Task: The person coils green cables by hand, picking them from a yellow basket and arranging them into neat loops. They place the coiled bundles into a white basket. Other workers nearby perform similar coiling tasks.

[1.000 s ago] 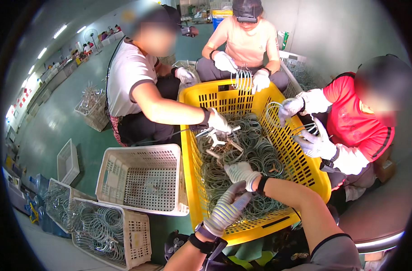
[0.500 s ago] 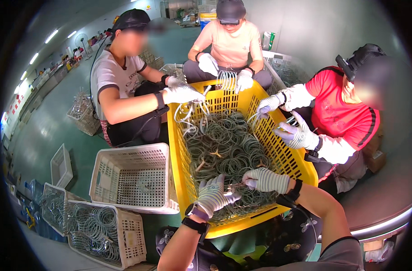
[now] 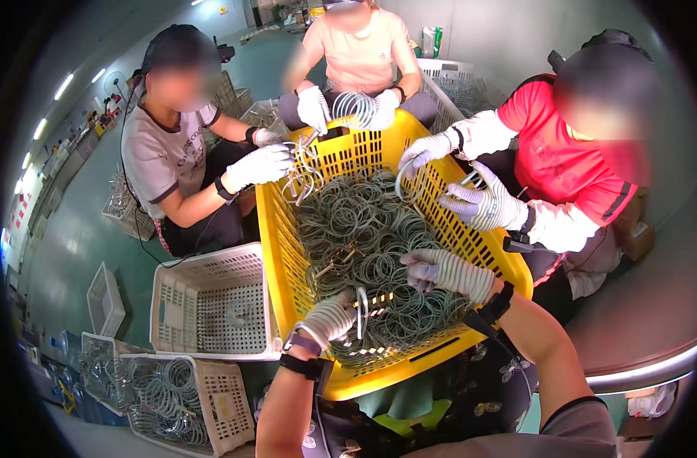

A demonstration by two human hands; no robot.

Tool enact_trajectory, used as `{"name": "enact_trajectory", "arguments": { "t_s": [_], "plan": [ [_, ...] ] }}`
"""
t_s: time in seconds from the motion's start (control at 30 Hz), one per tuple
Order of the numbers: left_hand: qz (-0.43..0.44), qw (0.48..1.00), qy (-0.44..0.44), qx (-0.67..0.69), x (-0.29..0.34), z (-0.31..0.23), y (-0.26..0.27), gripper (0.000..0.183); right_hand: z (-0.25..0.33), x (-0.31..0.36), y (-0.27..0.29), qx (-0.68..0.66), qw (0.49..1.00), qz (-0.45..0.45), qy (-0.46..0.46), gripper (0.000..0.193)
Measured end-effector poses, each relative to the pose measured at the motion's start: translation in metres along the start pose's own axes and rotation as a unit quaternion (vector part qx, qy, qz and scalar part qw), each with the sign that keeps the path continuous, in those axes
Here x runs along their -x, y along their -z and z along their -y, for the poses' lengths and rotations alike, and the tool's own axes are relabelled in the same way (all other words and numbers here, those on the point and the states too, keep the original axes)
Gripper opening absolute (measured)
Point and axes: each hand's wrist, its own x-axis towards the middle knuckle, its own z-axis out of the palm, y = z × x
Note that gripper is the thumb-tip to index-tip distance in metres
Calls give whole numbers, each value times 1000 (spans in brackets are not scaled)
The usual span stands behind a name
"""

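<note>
A big yellow slatted basket (image 3: 270,252) stands in front of me, heaped with thin grey metal rings (image 3: 379,221). My left hand (image 3: 330,316), in a striped glove, is closed at the basket's near left side. It grips a pale metal ring (image 3: 360,313) seen nearly edge-on. Over the right part of the heap is my right hand (image 3: 449,275), also gloved. Its fingers are bent together, and whatever they may hold is hidden. A few small brass-coloured pieces (image 3: 351,252) lie on the rings.
Three gloved co-workers sit round the basket, their hands holding metal rings (image 3: 356,108) at its far rim, left and right. To the left stands a white crate (image 3: 215,267). Nearer me is another white crate (image 3: 230,404) with rings in it. A small white tray (image 3: 105,301) lies on the floor.
My hands have moved apart: the left slightly down and left, the right up and away from it. A pale ring now shows in my left hand. The view has shifted a little.
</note>
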Motion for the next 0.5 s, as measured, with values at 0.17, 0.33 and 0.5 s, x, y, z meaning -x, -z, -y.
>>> {"name": "enact_trajectory", "arguments": {
  "t_s": [0.17,0.33,0.5],
  "plan": [
    [-21,995,-21,-99,0,13,-6,40,-40,-35,21,96,980,-21,-173,33],
    [-201,938,-92,-268,9,18,3,47,-61,-86,11,444,841,105,-291,43],
    [-208,928,-75,-300,7,25,4,50,-104,-132,-24,530,764,200,-309,57]
  ]
}}
